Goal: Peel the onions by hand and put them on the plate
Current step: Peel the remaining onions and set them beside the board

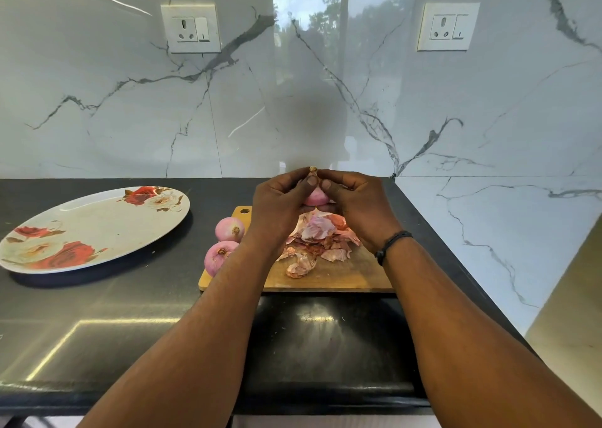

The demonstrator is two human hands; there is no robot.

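Both hands meet above the far end of the cutting board (pixel 325 278), holding one onion (pixel 315 196) between them in the air. The left hand (pixel 277 206) curls its fingers around the onion's left side, with the thumb pressed near the dry tip. The right hand (pixel 355 203) curls around the right side, its thumb and forefinger pinching the skin at the same tip, so the two thumbs sit close together. A dark wristband (pixel 391 245) circles the right wrist.

Below the hands, a heap of onion skins (pixel 321 242) lies on the middle of the board. Two more onions (pixel 229 229) rest at the board's left edge, one behind the other, touching; the nearer one (pixel 219 254) sits at the edge beside the left forearm.

The flowered plate (pixel 94 225) stands on the left part of the black counter (pixel 130 313), well apart from the board, with no onion on it. Two wall sockets (pixel 190 28) are set in the marble wall behind.
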